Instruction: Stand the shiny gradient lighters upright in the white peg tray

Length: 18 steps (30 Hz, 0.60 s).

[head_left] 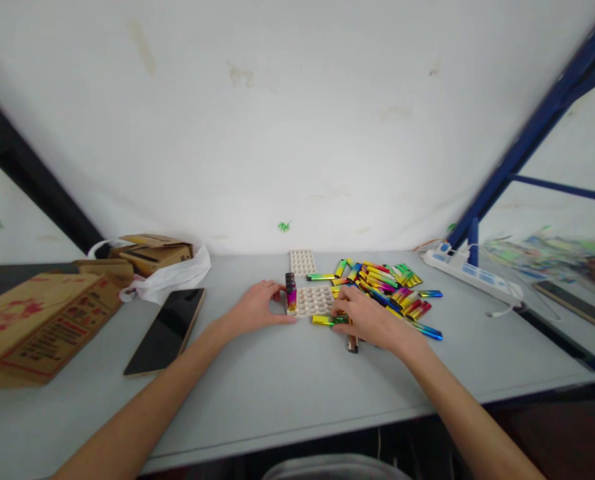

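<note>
A pale tray with rows of round holes lies flat in front of me. Several upright lighters, purple and gold with black tops, stand in its left end. My left hand spans that end, thumb at the near corner and fingers at the far one. At the tray's right side my right hand is closed, its fingertips around a lighter that they mostly hide. Below those fingers a dark-ended lighter shows, and a yellow-green lighter lies along the tray's near edge.
Shiny multicoloured lighters are heaped right of the tray. Behind it lies a second holed tray. A phone-like black slab, a white bag and cardboard boxes are left; a power strip is right.
</note>
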### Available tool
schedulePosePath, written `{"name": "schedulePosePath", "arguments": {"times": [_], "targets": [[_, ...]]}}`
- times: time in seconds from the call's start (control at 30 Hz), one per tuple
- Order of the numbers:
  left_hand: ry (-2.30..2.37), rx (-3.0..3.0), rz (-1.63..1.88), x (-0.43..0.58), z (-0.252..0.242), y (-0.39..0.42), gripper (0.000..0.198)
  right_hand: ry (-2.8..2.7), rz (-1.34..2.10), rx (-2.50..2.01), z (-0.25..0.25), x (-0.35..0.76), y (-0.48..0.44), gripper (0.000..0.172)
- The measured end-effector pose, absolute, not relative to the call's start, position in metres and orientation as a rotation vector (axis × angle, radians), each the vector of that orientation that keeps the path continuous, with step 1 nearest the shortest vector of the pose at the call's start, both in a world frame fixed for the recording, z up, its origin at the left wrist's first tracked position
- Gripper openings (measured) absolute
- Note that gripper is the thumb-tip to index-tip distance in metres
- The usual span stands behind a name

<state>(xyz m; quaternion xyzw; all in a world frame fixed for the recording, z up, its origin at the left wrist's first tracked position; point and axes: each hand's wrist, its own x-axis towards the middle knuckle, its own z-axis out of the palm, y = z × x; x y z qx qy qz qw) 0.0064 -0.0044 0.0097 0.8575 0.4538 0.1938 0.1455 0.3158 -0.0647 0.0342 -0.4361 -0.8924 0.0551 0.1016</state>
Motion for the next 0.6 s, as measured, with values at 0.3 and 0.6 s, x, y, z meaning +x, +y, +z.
{"name": "schedulePosePath", "arguments": {"times": [0.3, 0.6], "targets": [[1.301, 2.464, 0.573, 0.008, 0.009, -0.005, 0.065, -2.368, 0.508, -1.211, 0.045, 0.313, -0.061, 0.030], [1.296, 2.454, 0.582, 0.010, 0.011, -0.007, 0.063, -1.692, 1.001, -1.047, 0.042, 0.295, -0.018, 0.044]]}}
